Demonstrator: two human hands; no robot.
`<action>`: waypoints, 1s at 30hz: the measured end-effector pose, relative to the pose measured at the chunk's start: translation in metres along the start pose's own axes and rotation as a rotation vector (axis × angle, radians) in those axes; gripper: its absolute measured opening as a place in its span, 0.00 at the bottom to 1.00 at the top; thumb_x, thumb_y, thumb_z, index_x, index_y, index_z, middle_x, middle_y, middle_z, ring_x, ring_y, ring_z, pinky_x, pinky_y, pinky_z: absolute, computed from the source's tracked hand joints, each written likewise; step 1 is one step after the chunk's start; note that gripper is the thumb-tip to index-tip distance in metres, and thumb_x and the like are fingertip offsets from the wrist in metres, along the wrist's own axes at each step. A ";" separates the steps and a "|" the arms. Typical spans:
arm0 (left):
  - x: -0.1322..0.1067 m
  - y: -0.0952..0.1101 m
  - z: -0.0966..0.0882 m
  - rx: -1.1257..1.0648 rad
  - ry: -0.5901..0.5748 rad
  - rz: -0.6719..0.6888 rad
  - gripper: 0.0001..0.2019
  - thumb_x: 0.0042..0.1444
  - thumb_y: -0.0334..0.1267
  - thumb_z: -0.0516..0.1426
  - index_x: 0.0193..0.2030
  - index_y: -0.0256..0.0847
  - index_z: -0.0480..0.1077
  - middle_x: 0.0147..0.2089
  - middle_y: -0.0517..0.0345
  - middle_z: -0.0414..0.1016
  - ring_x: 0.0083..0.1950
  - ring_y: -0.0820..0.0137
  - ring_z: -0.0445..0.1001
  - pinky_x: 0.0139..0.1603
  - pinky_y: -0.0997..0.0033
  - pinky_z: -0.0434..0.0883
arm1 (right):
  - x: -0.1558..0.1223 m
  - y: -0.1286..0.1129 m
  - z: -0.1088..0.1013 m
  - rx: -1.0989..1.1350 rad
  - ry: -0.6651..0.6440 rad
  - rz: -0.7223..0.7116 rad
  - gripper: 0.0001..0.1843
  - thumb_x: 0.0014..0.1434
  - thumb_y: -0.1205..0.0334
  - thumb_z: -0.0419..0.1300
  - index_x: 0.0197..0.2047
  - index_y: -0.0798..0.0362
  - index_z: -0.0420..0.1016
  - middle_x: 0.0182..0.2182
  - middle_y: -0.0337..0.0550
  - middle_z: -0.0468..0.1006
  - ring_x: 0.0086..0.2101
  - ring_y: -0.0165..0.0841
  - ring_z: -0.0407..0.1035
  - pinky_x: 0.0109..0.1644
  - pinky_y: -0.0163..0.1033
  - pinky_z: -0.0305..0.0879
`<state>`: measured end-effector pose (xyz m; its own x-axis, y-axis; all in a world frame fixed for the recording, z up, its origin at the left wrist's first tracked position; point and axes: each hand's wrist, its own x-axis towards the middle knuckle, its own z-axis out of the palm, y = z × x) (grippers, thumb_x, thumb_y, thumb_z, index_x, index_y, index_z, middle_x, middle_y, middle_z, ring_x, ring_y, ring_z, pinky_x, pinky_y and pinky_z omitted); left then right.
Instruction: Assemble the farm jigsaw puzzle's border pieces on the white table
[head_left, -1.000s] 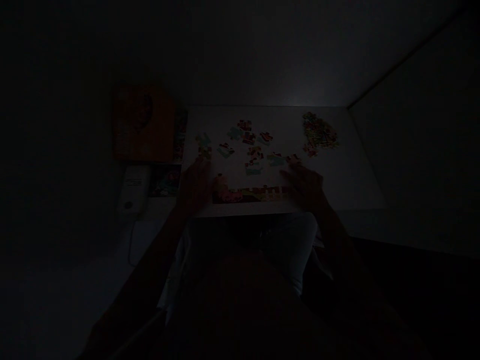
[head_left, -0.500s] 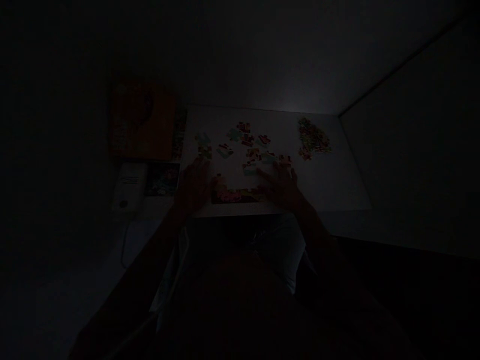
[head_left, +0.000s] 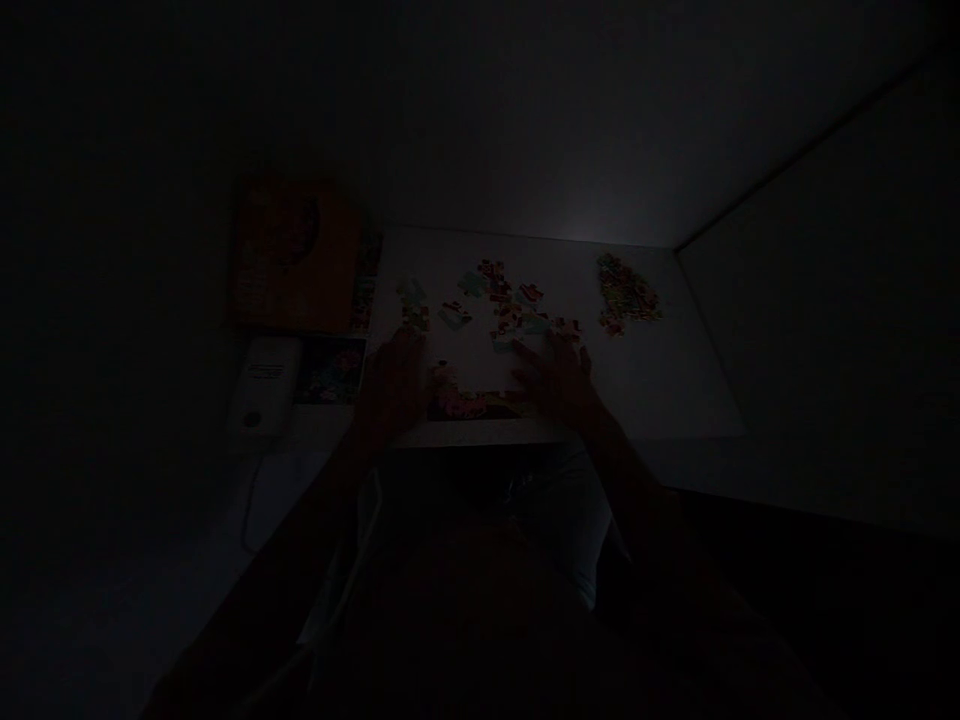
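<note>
The scene is very dark. My left hand point(head_left: 394, 385) lies spread on the white board point(head_left: 660, 390), its fingertips just below a green and brown jigsaw piece point(head_left: 415, 318). My right hand point(head_left: 561, 380) rests with its fingers apart beside a joined group of jigsaw pieces point(head_left: 507, 320), the fingertips at its lower right edge. Between the hands, along the near edge, runs a joined strip of jigsaw puzzle point(head_left: 461, 405) in pink and dark tones. Loose pieces lie beyond, among them a red, white and green jigsaw piece point(head_left: 454, 314). Nothing shows held in either hand.
A heap of jigsaw pieces point(head_left: 628, 288) lies at the board's far right. On the left are an orange box point(head_left: 294, 255), a white box-like object point(head_left: 265, 385) with a cord below it, and a dark floral picture point(head_left: 330, 370). A pale wall point(head_left: 525, 120) rises behind the board.
The whole view has shifted, so the board and its contents appear slightly lower. Both hands stay in nearly the same places on the board, and no piece has visibly moved.
</note>
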<state>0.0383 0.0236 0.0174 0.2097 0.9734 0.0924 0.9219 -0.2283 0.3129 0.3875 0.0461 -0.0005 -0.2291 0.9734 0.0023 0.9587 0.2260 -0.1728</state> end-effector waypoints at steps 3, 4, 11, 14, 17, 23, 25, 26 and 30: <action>-0.001 -0.002 -0.001 -0.008 -0.011 0.014 0.41 0.80 0.61 0.57 0.88 0.35 0.62 0.93 0.29 0.56 0.91 0.38 0.60 0.89 0.33 0.61 | 0.010 0.006 -0.001 -0.005 0.022 0.004 0.34 0.85 0.33 0.53 0.88 0.26 0.68 0.86 0.53 0.66 0.83 0.67 0.58 0.83 0.87 0.52; -0.001 -0.003 -0.001 -0.007 -0.022 0.032 0.44 0.78 0.63 0.58 0.89 0.36 0.61 0.93 0.29 0.55 0.92 0.38 0.58 0.89 0.32 0.60 | 0.013 0.008 -0.003 -0.007 0.020 0.002 0.34 0.86 0.34 0.53 0.88 0.26 0.67 0.86 0.53 0.66 0.83 0.67 0.58 0.83 0.87 0.52; -0.004 -0.009 0.002 0.023 -0.050 0.091 0.52 0.72 0.67 0.65 0.91 0.39 0.59 0.95 0.33 0.50 0.95 0.38 0.50 0.90 0.29 0.57 | 0.047 0.010 -0.020 -0.099 -0.002 0.065 0.34 0.85 0.38 0.57 0.87 0.35 0.71 0.87 0.58 0.64 0.84 0.65 0.58 0.84 0.79 0.56; -0.004 -0.008 0.003 0.012 -0.043 0.082 0.52 0.71 0.67 0.66 0.91 0.42 0.59 0.94 0.33 0.52 0.95 0.39 0.52 0.91 0.30 0.57 | 0.082 0.007 -0.032 -0.068 0.031 -0.012 0.33 0.85 0.41 0.57 0.86 0.39 0.73 0.82 0.61 0.71 0.78 0.62 0.67 0.80 0.75 0.64; -0.005 -0.008 0.003 -0.006 -0.033 0.073 0.51 0.72 0.67 0.65 0.91 0.42 0.59 0.95 0.35 0.51 0.95 0.39 0.52 0.91 0.30 0.58 | 0.138 0.008 -0.041 0.001 0.033 -0.053 0.30 0.86 0.46 0.54 0.82 0.44 0.78 0.78 0.63 0.76 0.73 0.59 0.73 0.75 0.69 0.71; -0.007 -0.007 0.001 -0.034 -0.039 0.057 0.54 0.72 0.70 0.65 0.92 0.36 0.57 0.94 0.32 0.50 0.94 0.38 0.53 0.92 0.33 0.56 | 0.249 0.010 -0.031 0.047 0.015 -0.112 0.35 0.82 0.47 0.62 0.84 0.56 0.76 0.75 0.69 0.75 0.69 0.59 0.74 0.74 0.63 0.74; -0.007 -0.006 0.000 -0.035 -0.042 0.044 0.55 0.71 0.70 0.66 0.92 0.38 0.57 0.94 0.32 0.51 0.94 0.38 0.54 0.92 0.34 0.57 | 0.272 0.011 -0.027 0.047 -0.014 -0.135 0.34 0.81 0.45 0.64 0.80 0.57 0.80 0.73 0.69 0.76 0.68 0.59 0.75 0.74 0.64 0.75; -0.007 -0.005 0.000 -0.035 -0.045 0.043 0.56 0.71 0.70 0.67 0.92 0.38 0.57 0.94 0.32 0.51 0.94 0.38 0.54 0.92 0.34 0.57 | 0.280 0.011 -0.027 0.047 -0.031 -0.140 0.32 0.81 0.45 0.65 0.77 0.58 0.83 0.72 0.69 0.77 0.66 0.59 0.75 0.73 0.64 0.75; -0.008 -0.005 -0.001 -0.046 -0.053 0.040 0.56 0.71 0.73 0.65 0.93 0.40 0.56 0.95 0.34 0.49 0.95 0.40 0.52 0.93 0.36 0.56 | 0.295 0.017 -0.029 0.055 -0.092 -0.132 0.29 0.79 0.45 0.71 0.66 0.63 0.89 0.69 0.71 0.79 0.63 0.54 0.77 0.71 0.60 0.76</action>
<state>0.0320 0.0166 0.0160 0.2638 0.9629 0.0561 0.8969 -0.2663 0.3529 0.3413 0.3386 0.0253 -0.3689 0.9275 -0.0611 0.9093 0.3464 -0.2306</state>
